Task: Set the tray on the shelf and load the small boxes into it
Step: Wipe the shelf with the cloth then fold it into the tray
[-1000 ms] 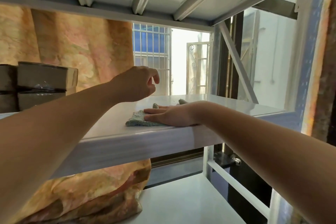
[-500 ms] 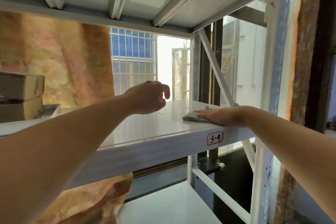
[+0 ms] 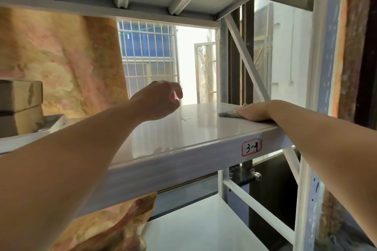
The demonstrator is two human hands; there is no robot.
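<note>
White metal shelf (image 3: 183, 130) carries a grey-green cloth (image 3: 226, 114) near its right end, and the right hand (image 3: 255, 111) presses flat on it with straight fingers. The left hand (image 3: 159, 100) hovers above the middle of the shelf, fingers loosely curled, holding nothing. At the far left two brown boxes (image 3: 20, 96) sit stacked, with a pale tray (image 3: 56, 122) just beside them, partly hidden by the left forearm. A red-bordered label (image 3: 252, 147) marked 3-4 sticks to the shelf's front edge
</note>
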